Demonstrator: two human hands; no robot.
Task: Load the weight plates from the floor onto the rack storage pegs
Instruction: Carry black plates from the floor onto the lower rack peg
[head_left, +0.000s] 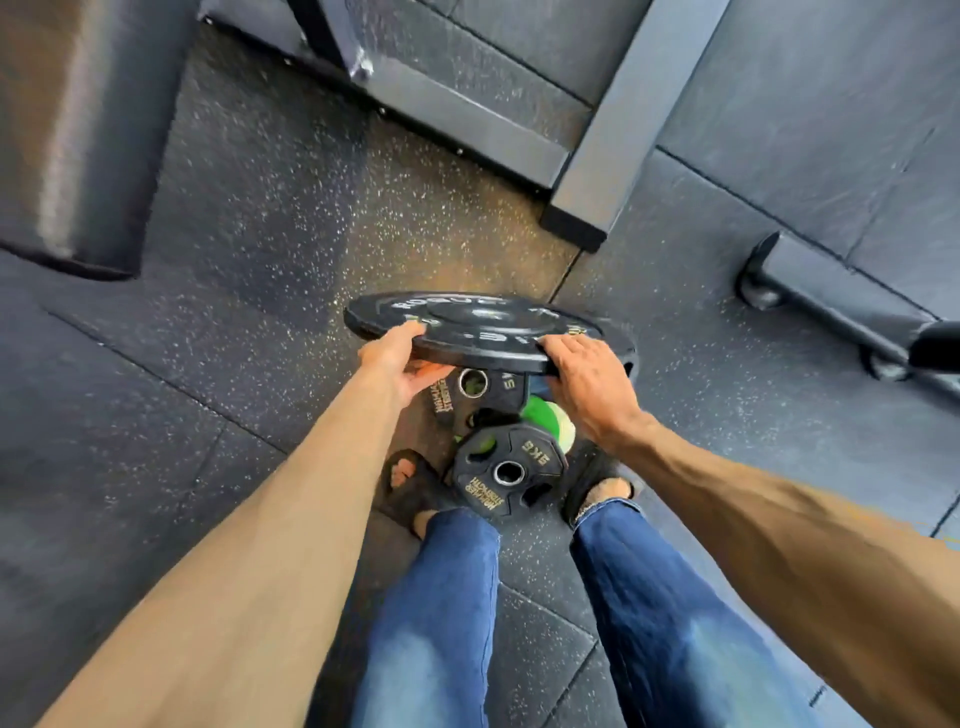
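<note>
A large black bumper plate (483, 327) is held nearly flat above the floor (234, 286), with white lettering visible on its upper face. Its near-left rim is gripped by the left hand (400, 364), with the thumb laid on top and the fingers curled underneath. Its near-right rim is clamped by the right hand (587, 384), whose fingers are wrapped over the edge.

Beneath the raised plate, a small pile of plates is seen on the floor. A small black plate (506, 470) marked 5KG, with grip openings and a steel-ringed centre hole, lies flat between the two sandalled feet. A second small black plate (480, 387) is partly hidden under the bumper plate, and a green plate (545, 415) is tucked between and below these two.

The left sandal (410, 483) and the right sandal (597, 488) are planted on either side of the pile, below blue jeans (436, 597). A dark metal rack frame (623, 104) is fixed to the floor beyond the plates, well apart from them. No storage peg can be made out.
</note>
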